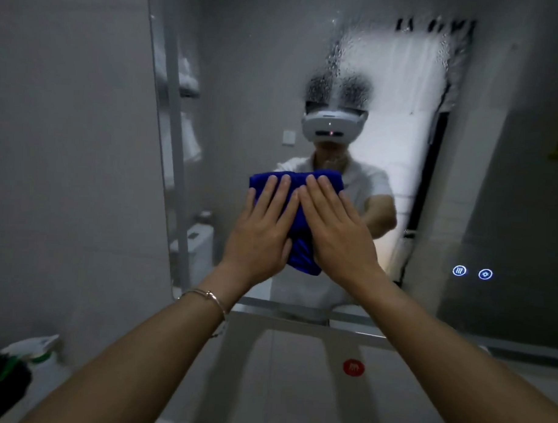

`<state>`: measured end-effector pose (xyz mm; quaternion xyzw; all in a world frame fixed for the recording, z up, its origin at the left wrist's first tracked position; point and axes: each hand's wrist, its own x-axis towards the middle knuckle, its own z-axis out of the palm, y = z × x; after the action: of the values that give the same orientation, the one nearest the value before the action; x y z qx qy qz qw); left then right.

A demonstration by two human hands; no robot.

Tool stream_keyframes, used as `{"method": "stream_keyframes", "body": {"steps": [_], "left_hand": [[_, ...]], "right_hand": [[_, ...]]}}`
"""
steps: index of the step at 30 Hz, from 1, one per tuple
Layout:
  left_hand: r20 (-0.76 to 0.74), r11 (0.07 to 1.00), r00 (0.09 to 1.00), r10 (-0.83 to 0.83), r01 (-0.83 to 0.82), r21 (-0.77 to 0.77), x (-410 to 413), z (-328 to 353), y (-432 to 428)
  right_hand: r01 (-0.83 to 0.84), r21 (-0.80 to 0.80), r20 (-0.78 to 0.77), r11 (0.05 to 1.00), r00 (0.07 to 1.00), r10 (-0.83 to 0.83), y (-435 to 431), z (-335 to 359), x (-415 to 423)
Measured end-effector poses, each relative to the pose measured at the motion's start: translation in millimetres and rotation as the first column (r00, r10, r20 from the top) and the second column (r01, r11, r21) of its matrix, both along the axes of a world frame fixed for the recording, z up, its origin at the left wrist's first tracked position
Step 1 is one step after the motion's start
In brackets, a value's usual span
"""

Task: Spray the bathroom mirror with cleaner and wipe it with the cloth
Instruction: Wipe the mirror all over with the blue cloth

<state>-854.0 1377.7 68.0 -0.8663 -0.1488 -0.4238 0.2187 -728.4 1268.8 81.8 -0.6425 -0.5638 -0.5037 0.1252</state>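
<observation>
Both hands, left hand (260, 225) and right hand (337, 227), fingers flat, press blue cloth (298, 218) mid-mirror (244, 83).

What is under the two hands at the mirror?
A blue cloth, pressed against the mirror by the left hand and right hand. The glass behind it is covered, so its state cannot be seen.

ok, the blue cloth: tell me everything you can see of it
The blue cloth looks like soft microfibre, bunched into a thick pad with a loose end hanging below the hands. It lies flat against the mirror, below the wet droplets higher up. The left hand and right hand press on it side by side, fingers straight and pointing up. They cover most of it; only its top edge, a strip between the hands and the bottom corner show.
</observation>
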Motion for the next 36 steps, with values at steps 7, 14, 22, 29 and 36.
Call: {"method": "stream_keyframes", "body": {"steps": [7, 14, 22, 29, 36], "left_hand": [[-0.016, 0.999, 0.999, 0.031, -0.032, -0.030, 35, -47, -29], [-0.078, 0.999, 0.997, 0.012, -0.009, 0.039, 26, -84, -21], [0.061, 0.991, 0.997, -0.054, 0.046, 0.123, 20, 66, 8], [0.052, 0.996, 0.997, -0.048, 0.044, 0.080, 27, -53, 2], [-0.038, 0.994, 0.998, -0.053, 0.056, 0.098, 46, -92, -25]], "right_hand": [[0.040, 0.005, -0.086, 0.999, 0.995, -0.040, -28, -46, 22], [0.091, -0.097, -0.145, 0.991, 0.984, -0.104, -28, -77, 11], [0.029, 0.078, -0.226, 0.997, 0.974, -0.011, 5, 61, -5], [0.078, 0.108, -0.301, 0.991, 0.953, -0.043, 1, -64, -12], [0.140, -0.007, -0.295, 0.990, 0.946, -0.135, -33, -106, 10]]}}
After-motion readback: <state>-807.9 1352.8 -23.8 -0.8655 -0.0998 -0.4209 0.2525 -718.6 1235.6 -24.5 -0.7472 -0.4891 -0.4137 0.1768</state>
